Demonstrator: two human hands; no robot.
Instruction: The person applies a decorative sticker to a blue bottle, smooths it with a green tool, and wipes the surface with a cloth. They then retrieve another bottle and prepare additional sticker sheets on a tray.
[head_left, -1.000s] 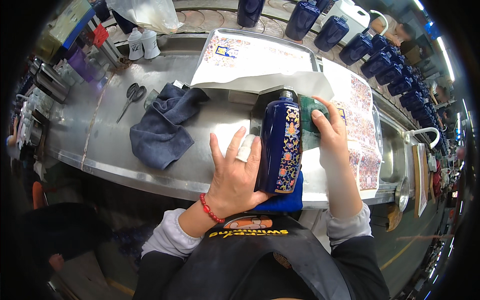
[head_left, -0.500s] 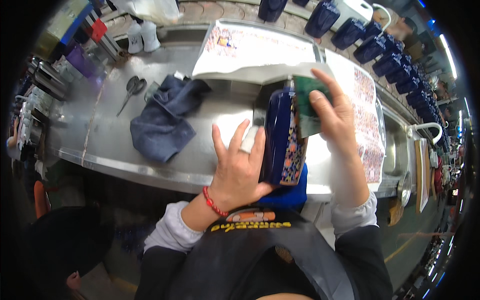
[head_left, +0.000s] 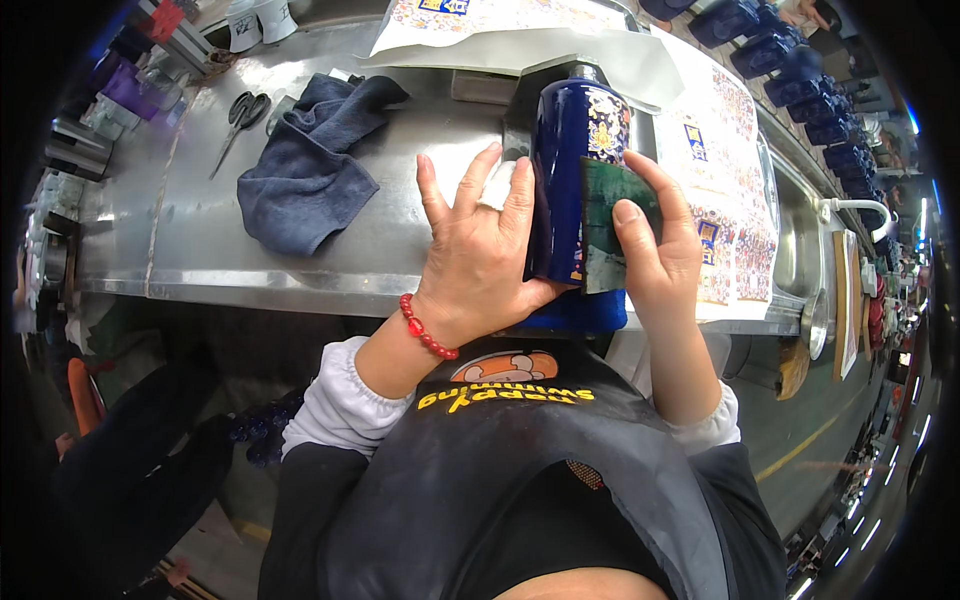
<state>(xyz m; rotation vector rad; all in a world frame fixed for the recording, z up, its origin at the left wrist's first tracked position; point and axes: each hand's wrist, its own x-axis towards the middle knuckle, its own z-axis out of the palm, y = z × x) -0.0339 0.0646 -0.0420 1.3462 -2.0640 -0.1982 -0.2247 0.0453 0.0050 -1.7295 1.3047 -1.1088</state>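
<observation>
A dark blue glossy bottle [head_left: 557, 170] lies on its side on a dark stand, its neck pointing away from me. Colourful floral and gold decoration shows along its right side. My left hand [head_left: 475, 240] holds the bottle's near left side between thumb and forefinger, its other fingers spread; something white wraps one finger. In my right hand [head_left: 665, 235] is a green, flat, flexible scraper [head_left: 610, 220], pressed along the decorated side and covering part of it. A blue cloth [head_left: 575, 312] lies under the bottle's near end.
Left on the metal worktable [head_left: 390, 235] lie a crumpled blue-grey cloth [head_left: 310, 165] and black scissors [head_left: 240, 120]. Printed sheets [head_left: 720, 180] cover the right side, beside a sink [head_left: 793, 225] with a white tap [head_left: 860, 206]. More blue bottles [head_left: 800, 90] stand in a row at far right.
The scraper has come down the bottle toward its near end, uncovering gold decoration near the neck. The bottle appears turned, with less floral pattern showing near me. My view has tilted downward.
</observation>
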